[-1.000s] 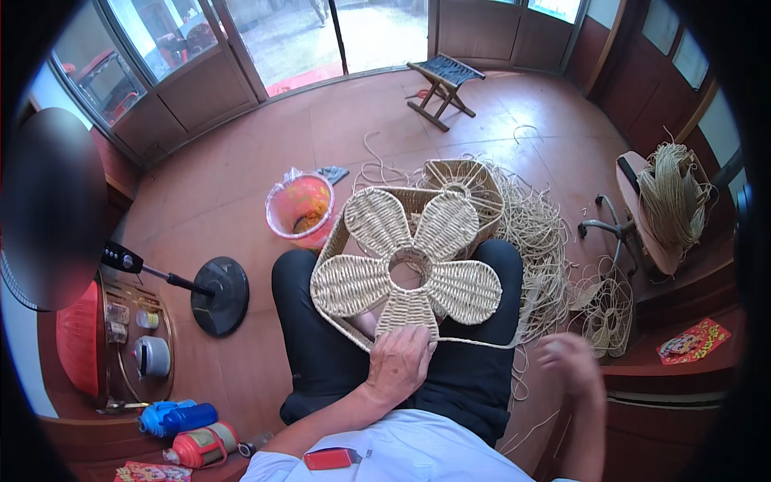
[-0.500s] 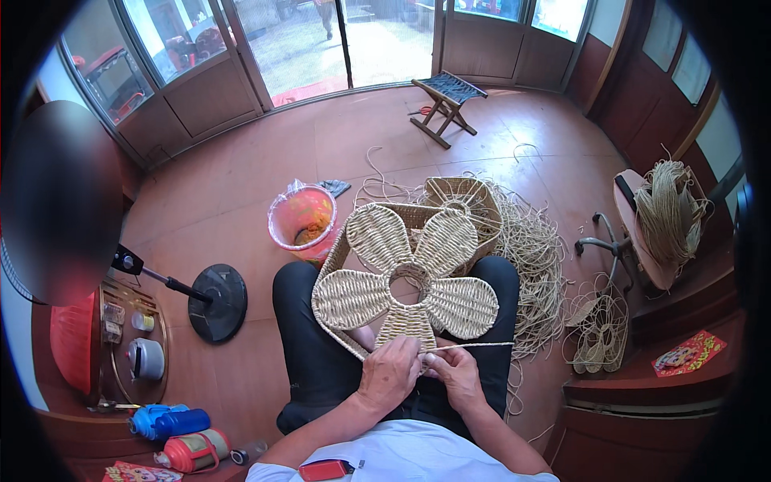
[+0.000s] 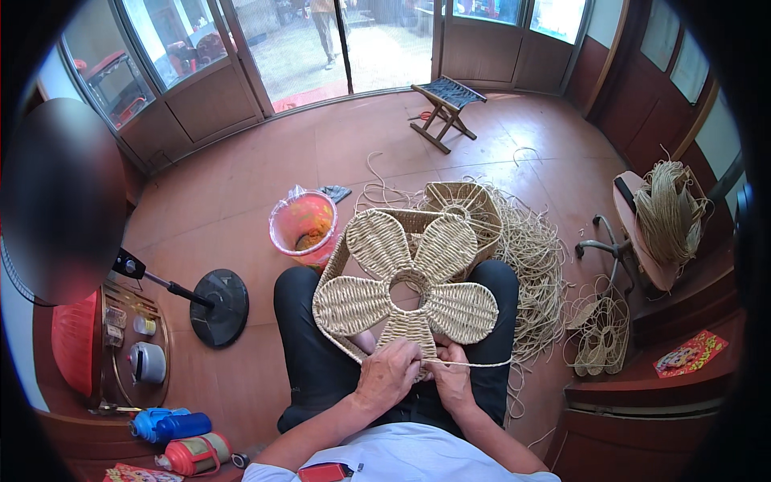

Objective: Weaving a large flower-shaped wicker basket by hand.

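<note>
A woven straw flower (image 3: 462, 312) with five broad petals and a round hole in its middle lies over my lap. My left hand (image 3: 389, 373) is closed on the tip of the lowest petal, its fingers pressed on the weave. Against that petal's right edge, my right hand (image 3: 451, 379) pinches at the straw cord (image 3: 482, 365); some of its fingers are hidden behind the petal. The loose length of cord runs over these fingers and out to the right. Under the flower sits a woven straw basket (image 3: 336, 261), mostly covered by the petals.
Beyond my knees stand a smaller woven basket (image 3: 494, 210), a heap of loose straw cord (image 3: 538, 273) and a lined pink bucket (image 3: 281, 233). A fan base (image 3: 218, 309) is at left, a folding stool (image 3: 450, 92) ahead, a chair with cord bundles (image 3: 671, 217) at right.
My right hand has turned and slid its fingers further behind the petal, under the cord. The flower has tilted slightly. Outside the door, a walking person has come closer.
</note>
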Demonstrator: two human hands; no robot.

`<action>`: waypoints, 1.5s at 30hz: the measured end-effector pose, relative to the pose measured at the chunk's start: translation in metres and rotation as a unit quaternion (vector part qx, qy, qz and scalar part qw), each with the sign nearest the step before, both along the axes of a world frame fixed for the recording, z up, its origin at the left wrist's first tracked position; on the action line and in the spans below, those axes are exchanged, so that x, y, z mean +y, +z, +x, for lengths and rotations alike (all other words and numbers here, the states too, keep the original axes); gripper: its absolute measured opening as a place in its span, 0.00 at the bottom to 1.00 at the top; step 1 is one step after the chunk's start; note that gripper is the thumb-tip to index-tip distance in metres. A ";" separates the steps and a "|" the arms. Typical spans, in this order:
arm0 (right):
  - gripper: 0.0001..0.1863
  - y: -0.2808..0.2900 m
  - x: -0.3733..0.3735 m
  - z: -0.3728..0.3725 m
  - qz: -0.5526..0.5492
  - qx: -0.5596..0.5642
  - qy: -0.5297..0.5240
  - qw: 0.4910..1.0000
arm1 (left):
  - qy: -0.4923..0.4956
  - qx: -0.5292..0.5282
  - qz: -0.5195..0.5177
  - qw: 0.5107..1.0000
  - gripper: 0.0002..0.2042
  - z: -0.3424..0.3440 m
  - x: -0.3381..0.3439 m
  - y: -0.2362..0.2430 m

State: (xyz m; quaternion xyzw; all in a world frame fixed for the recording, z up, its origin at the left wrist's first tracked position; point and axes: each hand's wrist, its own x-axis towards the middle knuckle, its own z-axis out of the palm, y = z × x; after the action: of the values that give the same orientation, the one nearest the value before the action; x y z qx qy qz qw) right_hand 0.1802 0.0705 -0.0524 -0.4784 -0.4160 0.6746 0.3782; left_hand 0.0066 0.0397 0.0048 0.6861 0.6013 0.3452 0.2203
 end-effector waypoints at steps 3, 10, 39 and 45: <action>0.28 0.009 0.002 0.001 -0.003 -0.030 0.026 0.999 | 0.009 0.006 0.002 1.000 0.05 0.000 0.001 0.000; 0.23 0.004 0.001 0.022 0.106 -0.174 0.089 0.975 | -0.001 -0.045 0.022 0.999 0.07 0.006 0.002 0.008; 0.22 0.030 0.053 0.420 0.276 -0.697 -0.183 0.636 | -0.023 0.098 0.152 0.983 0.06 0.030 0.015 -0.015; 0.10 0.100 0.068 0.298 0.335 -0.589 -0.178 0.714 | 0.034 0.062 0.092 0.993 0.06 0.002 0.017 0.004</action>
State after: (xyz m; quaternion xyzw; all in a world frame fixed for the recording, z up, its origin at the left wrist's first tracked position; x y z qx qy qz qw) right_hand 0.4781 0.1389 0.0477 -0.6859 -0.6606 -0.0063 0.3052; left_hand 0.0087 0.0571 0.0092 0.7025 0.6026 0.3634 0.1063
